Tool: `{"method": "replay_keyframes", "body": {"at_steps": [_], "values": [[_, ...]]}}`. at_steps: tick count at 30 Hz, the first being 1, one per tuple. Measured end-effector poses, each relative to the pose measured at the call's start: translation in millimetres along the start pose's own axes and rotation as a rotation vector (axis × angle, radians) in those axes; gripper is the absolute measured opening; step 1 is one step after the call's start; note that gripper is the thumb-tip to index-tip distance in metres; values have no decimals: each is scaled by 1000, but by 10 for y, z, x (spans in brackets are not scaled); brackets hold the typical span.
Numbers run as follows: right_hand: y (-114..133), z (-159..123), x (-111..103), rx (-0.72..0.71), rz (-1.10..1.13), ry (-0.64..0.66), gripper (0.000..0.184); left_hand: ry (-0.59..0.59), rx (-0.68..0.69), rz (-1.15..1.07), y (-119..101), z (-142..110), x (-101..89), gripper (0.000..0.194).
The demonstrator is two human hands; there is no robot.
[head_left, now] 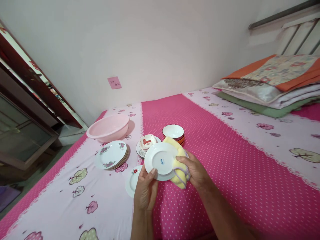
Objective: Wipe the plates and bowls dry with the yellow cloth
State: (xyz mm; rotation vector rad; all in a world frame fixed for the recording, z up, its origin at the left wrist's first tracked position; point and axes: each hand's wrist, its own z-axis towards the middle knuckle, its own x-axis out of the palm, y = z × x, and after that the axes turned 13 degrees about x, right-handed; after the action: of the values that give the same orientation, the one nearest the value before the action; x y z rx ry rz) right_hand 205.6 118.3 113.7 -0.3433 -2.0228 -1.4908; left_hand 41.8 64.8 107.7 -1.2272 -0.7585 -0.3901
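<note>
My left hand [147, 183] grips the lower left rim of a small white plate [156, 160], its thumb on the plate's underside. That underside faces me and bears a blue mark. In my right hand [195, 168] is a yellow cloth [177, 150] with a purple edge, closed over the plate's right rim. A second white rim shows just below the held plate; I cannot tell whether it is a separate plate. Beneath and left of my left hand lies a white plate with a red flower [130, 183], partly hidden by the hand.
A stack of flowered plates [112, 155] and a pink basin [110, 128] stand on the left of the patterned bedsheet [215, 143]. Beyond my hands are stacked bowls [173, 131] and a small square dish [148, 141] on a plate. Folded bedding [270, 83] lies far right, below the wall.
</note>
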Motion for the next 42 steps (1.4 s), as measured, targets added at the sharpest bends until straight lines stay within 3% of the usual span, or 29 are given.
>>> {"method": "replay_keyframes", "body": {"at_steps": [5,10,15,17,21,24,29,32,36,42], "values": [[-11,43,-41,-9,-35,-116,42,68,-90,-43,105,-99,84,77],[18,34,-94,-55,-93,-177,41,121,-174,-82,196,-170,124,82],[96,-87,-100,-371,-346,-394,32,57,-119,-49,99,-111,60,80],[121,-174,-33,-542,-595,-336,35,55,-97,-29,68,-76,7,75],[85,-347,229,-766,-1155,106,59,93,-71,60,67,-42,-120,57],[21,-410,380,-761,-1365,240,56,145,-8,159,65,-29,-221,42],[38,-365,323,-773,-1348,148,53,267,-12,424,-2,-9,-223,36],[103,-307,208,-778,-1261,61,54,324,-93,373,-17,-29,-149,37],[152,-238,80,-688,-1115,-20,56,207,-174,215,9,-70,-141,45],[63,-148,11,-512,-1073,-83,52,1,-59,-52,39,-45,-119,74]]}}
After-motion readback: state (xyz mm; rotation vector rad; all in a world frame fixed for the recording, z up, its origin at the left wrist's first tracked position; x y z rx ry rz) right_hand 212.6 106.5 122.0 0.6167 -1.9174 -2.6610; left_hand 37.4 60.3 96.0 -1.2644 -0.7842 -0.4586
